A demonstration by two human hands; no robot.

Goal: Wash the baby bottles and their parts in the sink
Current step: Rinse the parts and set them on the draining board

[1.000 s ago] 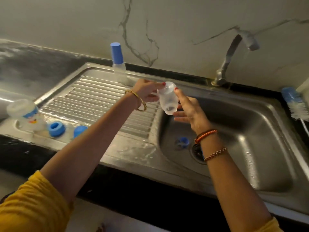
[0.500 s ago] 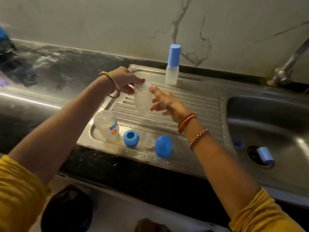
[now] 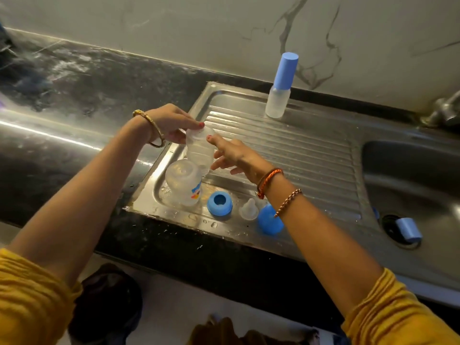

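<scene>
Left hand (image 3: pixel 171 125) is being kept curled round the upper end of a clear bottle body (image 3: pixel 200 151); thumb and fingers are pinching that end. Right hand (image 3: pixel 235 158) is being held at the bottle's other side with fingers extended, index tip touching near the top, nothing gripped by it as far as can be told through the clear plastic. Both hands are being held over the near-left corner of the draining board.

Sink unit (image 3: pixel 286 150): ribbed draining board is lying left, basin (image 3: pixel 410 175) right. The held bottle is being carried over the board, well apart from the basin.

Held bottle: long axis is running near vertical, slightly tilted; which end is the open mouth cannot be told. Its lower end is hanging just above or against an upended bottle with a printed label (image 3: pixel 184 185), contact unclear.

Capped bottle (image 3: pixel 281 88) is standing upright at the board's far edge.

Smaller parts are lying along the near edge: blue collar ring (image 3: pixel 219 202), clear teat (image 3: pixel 249 209), blue cap (image 3: pixel 268 224) partly behind the right wrist. A pale blue cap (image 3: pixel 408 229) is lying over the basin drain.

Judgement: the bottle is being set down beside the labelled one. Free board lies directly below, so a straight lowering is called for; the left hand is nearer and carrying it.
</scene>
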